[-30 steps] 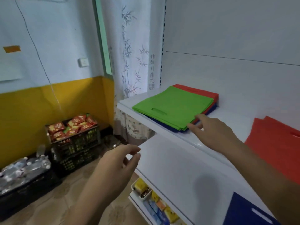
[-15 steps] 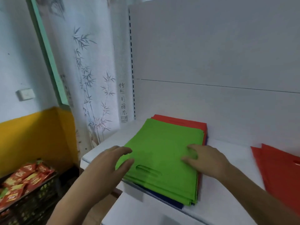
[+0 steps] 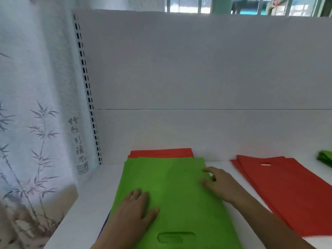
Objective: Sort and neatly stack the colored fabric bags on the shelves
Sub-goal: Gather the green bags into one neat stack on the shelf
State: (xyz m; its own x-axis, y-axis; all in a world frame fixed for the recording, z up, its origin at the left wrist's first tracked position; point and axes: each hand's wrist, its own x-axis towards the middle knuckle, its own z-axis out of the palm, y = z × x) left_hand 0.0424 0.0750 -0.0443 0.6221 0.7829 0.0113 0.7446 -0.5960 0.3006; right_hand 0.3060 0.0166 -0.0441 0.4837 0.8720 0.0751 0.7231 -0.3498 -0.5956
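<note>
Head view: both hands flat on the green bag stack

Head camera looks down on a white shelf backed by a white panel. Left of the shelf hangs a pale curtain printed with bamboo, and a slotted upright runs down the panel's left edge. A barred window shows above the panel.

On the shelf, close to its front edge and left of centre, lies the green bag, topmost of a stack, with its cut-out handle nearest the camera. A red bag peeks out from under the green bag's far edge, and a sliver of blue shows under its left edge. Right of the green bag, apart from it, two red bags lie overlapped on the shelf, their handle hole toward the panel. Farther right, at the picture's edge, a bit of another green pile shows.

The left hand rests palm down on the near left part of the green bag, fingers straight and together, gripping nothing. The right hand lies at the green bag's right edge, fingers loosely spread and touching the fabric; whether they pinch the edge, I cannot tell.
</note>
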